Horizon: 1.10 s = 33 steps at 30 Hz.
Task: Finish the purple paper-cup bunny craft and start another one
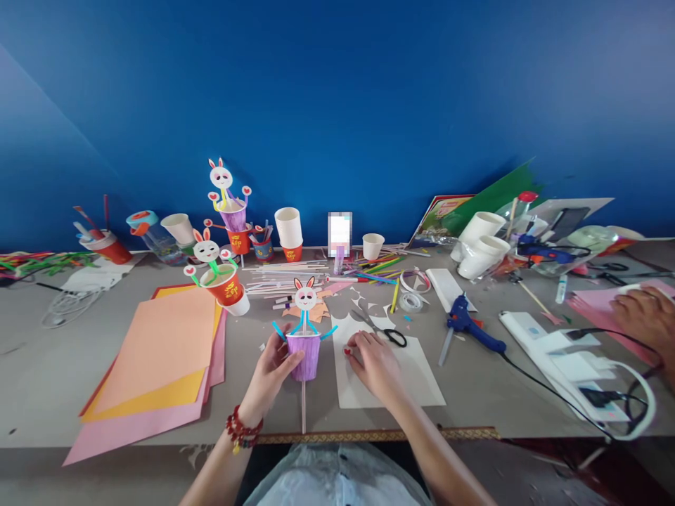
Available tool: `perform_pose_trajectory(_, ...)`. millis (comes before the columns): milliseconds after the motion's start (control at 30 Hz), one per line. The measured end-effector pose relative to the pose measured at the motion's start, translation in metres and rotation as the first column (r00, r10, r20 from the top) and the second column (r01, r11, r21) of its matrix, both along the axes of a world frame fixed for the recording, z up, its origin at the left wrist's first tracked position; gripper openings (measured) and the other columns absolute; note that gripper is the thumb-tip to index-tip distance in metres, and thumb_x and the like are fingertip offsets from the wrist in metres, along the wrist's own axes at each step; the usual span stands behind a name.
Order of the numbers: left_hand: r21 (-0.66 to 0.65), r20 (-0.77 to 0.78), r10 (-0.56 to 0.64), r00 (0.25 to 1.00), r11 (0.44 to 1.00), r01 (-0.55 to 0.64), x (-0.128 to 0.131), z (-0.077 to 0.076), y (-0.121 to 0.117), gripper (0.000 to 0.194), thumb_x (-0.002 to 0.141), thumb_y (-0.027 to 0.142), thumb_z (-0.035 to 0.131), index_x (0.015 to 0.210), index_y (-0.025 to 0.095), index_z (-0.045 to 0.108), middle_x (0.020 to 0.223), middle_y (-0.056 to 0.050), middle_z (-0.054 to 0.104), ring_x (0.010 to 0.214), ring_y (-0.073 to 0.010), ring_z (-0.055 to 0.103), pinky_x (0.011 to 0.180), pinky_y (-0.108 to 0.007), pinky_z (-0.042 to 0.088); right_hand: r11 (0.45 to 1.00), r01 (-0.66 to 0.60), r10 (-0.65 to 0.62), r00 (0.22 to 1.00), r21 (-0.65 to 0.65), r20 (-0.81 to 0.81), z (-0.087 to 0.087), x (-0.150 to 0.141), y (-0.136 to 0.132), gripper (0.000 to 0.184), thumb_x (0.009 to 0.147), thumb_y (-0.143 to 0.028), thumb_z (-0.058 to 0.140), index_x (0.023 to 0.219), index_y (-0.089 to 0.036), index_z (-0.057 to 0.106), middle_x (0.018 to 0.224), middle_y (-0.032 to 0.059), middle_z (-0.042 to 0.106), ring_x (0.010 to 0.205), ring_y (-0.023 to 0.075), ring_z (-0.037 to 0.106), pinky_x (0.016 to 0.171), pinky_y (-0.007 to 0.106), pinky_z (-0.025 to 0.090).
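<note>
My left hand (274, 369) is wrapped round a purple paper cup (306, 355). A white rabbit face (305, 296) on blue straw arms sticks out of the cup's top, and a stick hangs below it. My right hand (372, 362) rests on a white sheet (416, 372), fingers curled and pinched at a tiny red piece (347, 350). Black-handled scissors (387, 332) lie just beyond that hand.
Orange, yellow and pink paper sheets (158, 358) lie at left. Finished rabbit cups (224, 281) and several cups stand at the back among straws. A blue glue gun (469, 327), tape rolls and cables lie at right. Another person's hand (646, 320) rests on pink paper far right.
</note>
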<state>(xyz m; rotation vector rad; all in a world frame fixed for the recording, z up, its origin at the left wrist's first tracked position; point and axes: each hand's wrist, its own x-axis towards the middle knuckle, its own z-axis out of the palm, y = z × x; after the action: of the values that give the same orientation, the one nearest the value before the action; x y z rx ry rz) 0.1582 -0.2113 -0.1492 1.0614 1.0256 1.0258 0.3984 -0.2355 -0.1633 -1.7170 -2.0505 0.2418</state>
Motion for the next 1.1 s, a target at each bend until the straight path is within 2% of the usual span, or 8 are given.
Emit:
perform_pose_trajectory(200,0.095,-0.199,0.044,0.979,0.995,-0.026,-0.011,-0.007,0.007,0.064,0.082,0.044,0.072,0.138,0.024,0.047,0.103,-0.005,0.067,0.088,-0.0188,0.066,0.073,-0.028,0.055,1.000,-0.008,0.010,0.994,0.017,-0.107,0.001,-0.001,0.000,0.019,0.083,-0.003,0.055,0.090,-0.021,0.057,0.086,0.0051,0.068,0.080,0.0228,0.064,0.070,0.031,0.046)
perform_pose_trajectory(367,0.172,-0.303,0.067,0.951,0.985,-0.015,-0.017,-0.008,0.012,0.059,0.082,0.044,0.071,0.133,0.024,0.048,0.096,-0.003,0.065,0.073,-0.0156,0.063,0.062,-0.025,0.054,0.998,-0.029,0.039,0.979,0.055,-0.201,-0.001,0.004,0.001,0.016,0.088,-0.008,0.055,0.083,-0.023,0.060,0.079,0.0031,0.067,0.078,0.0224,0.064,0.071,0.031,0.048)
perform_pose_trajectory(567,0.151,-0.281,0.061,0.958,0.988,-0.019,-0.017,-0.009,0.011,0.064,0.081,0.045,0.072,0.135,0.023,0.047,0.100,-0.005,0.066,0.082,-0.0191,0.066,0.065,-0.027,0.055,0.997,-0.039,0.053,0.971,0.062,-0.234,0.000,0.005,0.002,0.016,0.089,-0.012,0.054,0.081,-0.023,0.062,0.080,0.0044,0.067,0.079,0.0232,0.065,0.073,0.033,0.049)
perform_pose_trajectory(700,0.137,-0.277,0.018,0.961,0.990,0.021,-0.018,-0.012,0.011,0.065,0.082,0.044,0.071,0.137,0.023,0.044,0.107,-0.007,0.067,0.088,-0.0211,0.068,0.069,-0.029,0.056,0.998,-0.058,0.066,0.949,0.035,-0.308,0.004,0.003,0.003,0.015,0.090,-0.017,0.054,0.079,-0.023,0.062,0.078,0.0040,0.068,0.075,0.0222,0.065,0.070,0.032,0.050)
perform_pose_trajectory(800,0.133,-0.272,-0.001,0.962,0.990,0.038,-0.018,-0.013,0.012,0.066,0.082,0.045,0.070,0.138,0.023,0.042,0.111,-0.008,0.068,0.092,-0.0224,0.069,0.071,-0.031,0.056,0.999,-0.025,0.037,0.936,0.039,-0.349,0.007,0.001,0.003,0.013,0.090,-0.019,0.054,0.082,-0.023,0.063,0.079,0.0040,0.070,0.072,0.0213,0.065,0.066,0.031,0.051)
perform_pose_trajectory(967,0.156,-0.336,0.033,0.941,0.988,0.021,-0.019,-0.013,0.014,0.064,0.080,0.045,0.072,0.134,0.022,0.046,0.105,-0.008,0.072,0.091,-0.0238,0.070,0.075,-0.033,0.055,0.997,-0.003,0.032,0.924,0.078,-0.380,0.009,0.003,0.004,0.013,0.090,-0.019,0.056,0.081,-0.023,0.064,0.082,0.0049,0.070,0.077,0.0213,0.065,0.067,0.029,0.052)
perform_pose_trajectory(1100,0.224,-0.387,0.095,0.917,0.974,-0.006,-0.017,-0.014,0.013,0.062,0.080,0.044,0.072,0.132,0.022,0.047,0.101,-0.009,0.073,0.087,-0.0243,0.071,0.071,-0.034,0.054,0.997,0.017,0.020,0.893,0.079,-0.450,0.010,0.005,0.003,0.012,0.092,-0.020,0.056,0.082,-0.022,0.064,0.082,0.0041,0.069,0.069,0.0180,0.062,0.064,0.027,0.050)
